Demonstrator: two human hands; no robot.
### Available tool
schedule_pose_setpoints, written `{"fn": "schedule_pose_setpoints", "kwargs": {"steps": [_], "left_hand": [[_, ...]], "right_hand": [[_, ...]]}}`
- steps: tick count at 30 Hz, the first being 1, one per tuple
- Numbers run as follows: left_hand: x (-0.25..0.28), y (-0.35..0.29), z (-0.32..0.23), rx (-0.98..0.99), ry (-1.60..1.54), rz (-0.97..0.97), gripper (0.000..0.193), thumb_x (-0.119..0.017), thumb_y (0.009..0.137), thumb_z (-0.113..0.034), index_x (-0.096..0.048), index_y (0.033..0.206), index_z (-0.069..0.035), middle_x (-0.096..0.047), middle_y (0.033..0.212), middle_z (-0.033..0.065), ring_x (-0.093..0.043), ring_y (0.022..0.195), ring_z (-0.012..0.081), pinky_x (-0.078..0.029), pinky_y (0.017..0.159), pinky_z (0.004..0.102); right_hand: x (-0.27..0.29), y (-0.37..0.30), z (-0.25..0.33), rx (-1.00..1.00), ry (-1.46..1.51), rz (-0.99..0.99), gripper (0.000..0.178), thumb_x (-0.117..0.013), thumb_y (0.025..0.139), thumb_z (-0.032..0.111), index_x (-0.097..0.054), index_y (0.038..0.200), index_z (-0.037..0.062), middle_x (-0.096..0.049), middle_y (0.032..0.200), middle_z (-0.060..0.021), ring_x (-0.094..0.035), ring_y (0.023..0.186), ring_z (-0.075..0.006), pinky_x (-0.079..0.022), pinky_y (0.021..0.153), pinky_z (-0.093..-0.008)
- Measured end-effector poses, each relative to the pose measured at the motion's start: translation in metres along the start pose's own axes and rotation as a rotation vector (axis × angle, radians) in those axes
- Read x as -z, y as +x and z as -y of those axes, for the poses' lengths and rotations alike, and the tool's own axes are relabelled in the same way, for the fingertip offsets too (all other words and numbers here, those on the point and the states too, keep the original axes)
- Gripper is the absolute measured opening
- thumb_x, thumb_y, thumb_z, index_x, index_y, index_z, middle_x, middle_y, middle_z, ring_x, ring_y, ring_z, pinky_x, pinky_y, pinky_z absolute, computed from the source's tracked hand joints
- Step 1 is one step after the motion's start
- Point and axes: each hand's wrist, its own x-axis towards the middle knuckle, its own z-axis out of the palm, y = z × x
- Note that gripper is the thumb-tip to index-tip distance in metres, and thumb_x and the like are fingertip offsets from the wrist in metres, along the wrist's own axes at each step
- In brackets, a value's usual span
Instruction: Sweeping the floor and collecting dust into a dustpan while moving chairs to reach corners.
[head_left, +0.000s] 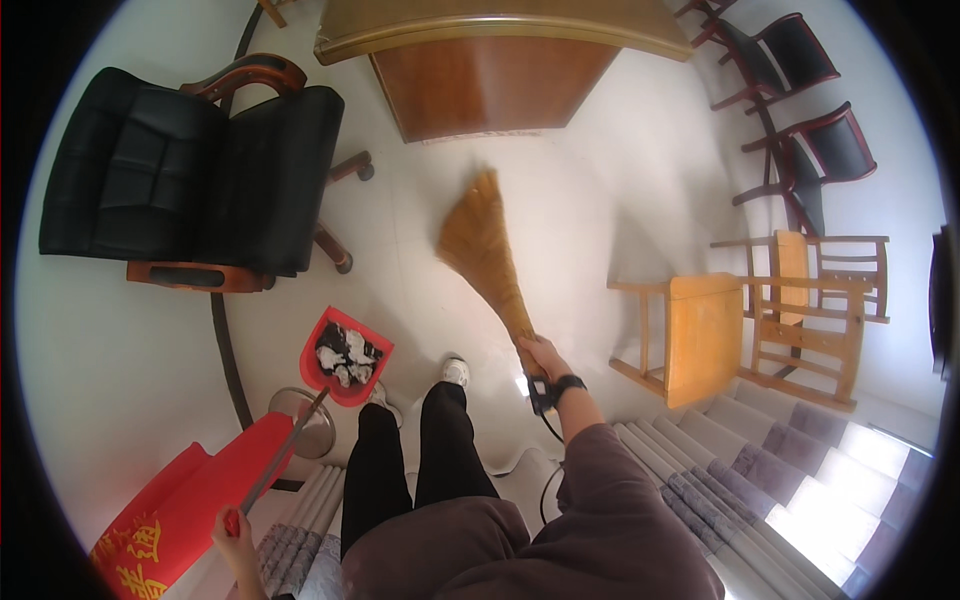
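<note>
My right hand point(540, 358) grips the handle of a straw broom point(485, 240), whose fanned bristles reach out over the pale floor ahead of me. A dark device with a cable is strapped at my right wrist. Down at the lower left, my left hand point(236, 545) is closed round the red end of a long dustpan handle. The red dustpan point(310, 367) lies on the floor just left of my shoes. Crumpled white and dark scraps point(347, 352) fill its pan.
A black office chair point(200, 170) stands at the left, its wheeled legs reaching inward. Ahead is a wooden desk point(490, 85). Wooden chairs point(705, 335) and black-seated chairs point(800, 60) line the right. A red banner point(180, 500) on a round metal base point(312, 425) and curtains point(720, 470) are near me.
</note>
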Motion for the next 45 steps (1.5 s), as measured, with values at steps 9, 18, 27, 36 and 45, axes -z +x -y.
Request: {"fn": "schedule_pose_setpoints", "kwargs": {"steps": [9, 18, 27, 36, 45], "left_hand": [[-0.038, 0.055, -0.033, -0.349, -0.253, -0.025, 0.006, -0.056, 0.078, 0.001, -0.056, 0.085, 0.001, -0.047, 0.064, -0.0004, -0.041, 0.058, 0.0046, -0.034, 0.051, 0.0198], [-0.061, 0.117, -0.110, -0.363, -0.196, 0.073, 0.006, -0.057, 0.081, -0.005, -0.056, 0.085, 0.000, -0.049, 0.064, 0.0010, -0.043, 0.058, 0.0074, -0.037, 0.053, 0.0231], [-0.102, 0.203, -0.164, -0.494, -0.132, 0.125, 0.007, -0.058, 0.080, -0.006, -0.056, 0.084, 0.000, -0.049, 0.064, 0.0020, -0.044, 0.058, 0.0093, -0.038, 0.053, 0.0241], [-0.118, 0.290, -0.225, -0.467, -0.121, 0.327, 0.005, -0.056, 0.079, 0.000, -0.054, 0.082, 0.003, -0.050, 0.068, 0.0032, -0.044, 0.061, 0.0092, -0.038, 0.056, 0.0226], [-0.139, 0.351, -0.274, -0.643, -0.049, 0.509, 0.005, -0.056, 0.078, 0.003, -0.054, 0.083, 0.003, -0.052, 0.068, 0.0049, -0.046, 0.060, 0.0100, -0.039, 0.055, 0.0225]], "right_hand": [[0.087, -0.127, -0.169, -0.206, -0.060, -0.211, 0.048, -0.062, 0.076, 0.037, -0.058, 0.103, -0.0028, -0.061, 0.081, -0.0068, -0.058, 0.070, -0.0173, -0.047, 0.061, -0.0317], [0.046, -0.179, -0.077, -0.119, 0.133, -0.254, 0.045, -0.063, 0.079, 0.035, -0.058, 0.100, -0.0052, -0.060, 0.076, -0.0092, -0.058, 0.060, -0.0171, -0.048, 0.055, -0.0293], [0.020, -0.040, 0.099, 0.076, 0.431, -0.198, 0.045, -0.056, 0.082, 0.044, -0.054, 0.092, -0.0002, -0.055, 0.071, -0.0076, -0.057, 0.057, -0.0193, -0.050, 0.053, -0.0314], [-0.011, 0.086, 0.193, 0.053, 0.510, -0.240, 0.047, -0.060, 0.080, 0.040, -0.054, 0.097, -0.0037, -0.056, 0.072, -0.0107, -0.056, 0.054, -0.0218, -0.050, 0.047, -0.0342], [-0.048, 0.072, 0.093, -0.119, 0.587, -0.348, 0.052, -0.061, 0.078, 0.041, -0.054, 0.107, -0.0023, -0.059, 0.082, -0.0106, -0.057, 0.060, -0.0194, -0.048, 0.052, -0.0323]]}}
